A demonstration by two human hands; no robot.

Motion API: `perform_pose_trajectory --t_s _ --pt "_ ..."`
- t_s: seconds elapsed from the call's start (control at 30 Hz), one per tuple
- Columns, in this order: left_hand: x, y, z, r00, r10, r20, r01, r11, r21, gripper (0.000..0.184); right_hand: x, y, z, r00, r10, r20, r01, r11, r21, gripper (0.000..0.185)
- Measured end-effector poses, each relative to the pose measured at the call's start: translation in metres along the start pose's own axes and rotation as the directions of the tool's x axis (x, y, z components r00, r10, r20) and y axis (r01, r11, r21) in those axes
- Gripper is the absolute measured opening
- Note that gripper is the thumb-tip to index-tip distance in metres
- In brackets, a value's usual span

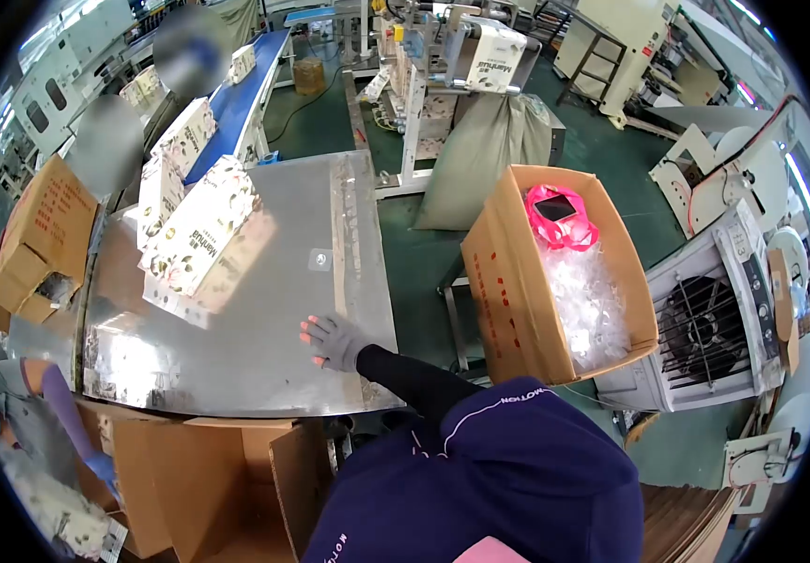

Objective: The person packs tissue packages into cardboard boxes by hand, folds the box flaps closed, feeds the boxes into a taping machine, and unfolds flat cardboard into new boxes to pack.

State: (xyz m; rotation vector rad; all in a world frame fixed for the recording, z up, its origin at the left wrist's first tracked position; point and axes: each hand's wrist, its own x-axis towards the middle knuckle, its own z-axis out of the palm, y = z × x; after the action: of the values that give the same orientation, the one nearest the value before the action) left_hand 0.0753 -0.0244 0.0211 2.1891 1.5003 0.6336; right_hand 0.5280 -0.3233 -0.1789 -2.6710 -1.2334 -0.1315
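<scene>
My right hand, in a grey glove with bare fingertips, is over the right front part of the metal table. Its fingers are spread and nothing is in them. My left hand does not show. Beyond my right hand, to the left, packs with a flower print and the word Manhua lie on the table, and more packs stand by the blue conveyor belt. An open cardboard box is below the table's front edge.
Right of the table stands a tall carton holding clear plastic and a pink bag. A fan unit is farther right. A co-worker's gloved hand is at the lower left. Another carton sits at the left.
</scene>
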Motion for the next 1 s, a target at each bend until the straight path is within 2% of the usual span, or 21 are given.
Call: perform_pose_trajectory --t_s 0.13,0.17,0.2,0.27,0.37,0.47,0.6,0.7,0.8,0.9,0.93,1.0 --pt "0.001 -0.003 -0.007 1.000 -0.012 -0.012 0.011 0.999 -0.048 0.059 0.003 0.002 0.012 0.998 -0.006 -0.064 0.007 1.000 0.009 0.060" --pt "0.002 -0.015 -0.004 0.998 -0.057 -0.039 0.059 0.997 0.046 0.062 0.002 0.002 0.010 0.998 -0.005 -0.068 0.007 1.000 0.026 0.059" --pt "0.001 -0.003 -0.009 0.986 -0.166 -0.001 0.166 0.986 0.029 0.064 0.003 0.001 0.006 0.997 -0.010 -0.073 0.011 1.000 0.026 0.058" --pt "0.001 -0.012 -0.008 1.000 -0.003 -0.017 0.002 0.999 -0.040 0.070 0.006 0.000 0.002 0.997 -0.033 -0.075 0.033 0.999 -0.005 0.057" --pt "-0.003 0.049 -0.031 0.932 -0.356 0.072 0.347 0.930 0.120 0.073 0.008 -0.003 -0.002 0.995 -0.054 -0.079 0.052 0.998 -0.028 0.058" --pt "-0.003 0.045 -0.028 0.970 -0.240 -0.043 0.244 0.954 0.176 0.074 0.011 -0.003 -0.010 0.994 -0.070 -0.084 0.067 0.997 -0.044 0.060" --pt "0.008 0.013 -0.015 0.941 -0.338 0.006 0.333 0.930 0.157 0.074 0.013 -0.007 -0.015 0.994 -0.072 -0.082 0.067 0.996 -0.058 0.061" --pt "0.011 0.023 -0.017 0.933 -0.360 0.004 0.357 0.926 0.122 0.074 0.017 -0.011 -0.027 0.992 -0.090 -0.087 0.086 0.995 -0.050 0.060" --pt "0.012 0.027 -0.016 0.941 -0.331 -0.064 0.338 0.926 0.168 0.071 0.023 -0.007 -0.028 0.985 -0.127 -0.113 0.126 0.992 -0.021 0.061" --pt "0.023 0.034 -0.025 0.918 -0.395 0.047 0.388 0.915 0.110 0.070 0.070 0.014 -0.016 0.997 -0.065 0.041 0.064 0.998 0.012 0.065" --pt "0.028 0.032 -0.026 0.912 -0.399 0.094 0.390 0.915 0.101 0.071 0.096 0.013 -0.025 0.998 -0.042 -0.044 0.045 0.998 0.053 0.067" --pt "0.029 0.014 -0.024 0.938 -0.338 0.080 0.327 0.936 0.129 0.073 0.168 0.026 -0.053 0.979 0.022 -0.201 0.007 0.990 0.142 0.071"
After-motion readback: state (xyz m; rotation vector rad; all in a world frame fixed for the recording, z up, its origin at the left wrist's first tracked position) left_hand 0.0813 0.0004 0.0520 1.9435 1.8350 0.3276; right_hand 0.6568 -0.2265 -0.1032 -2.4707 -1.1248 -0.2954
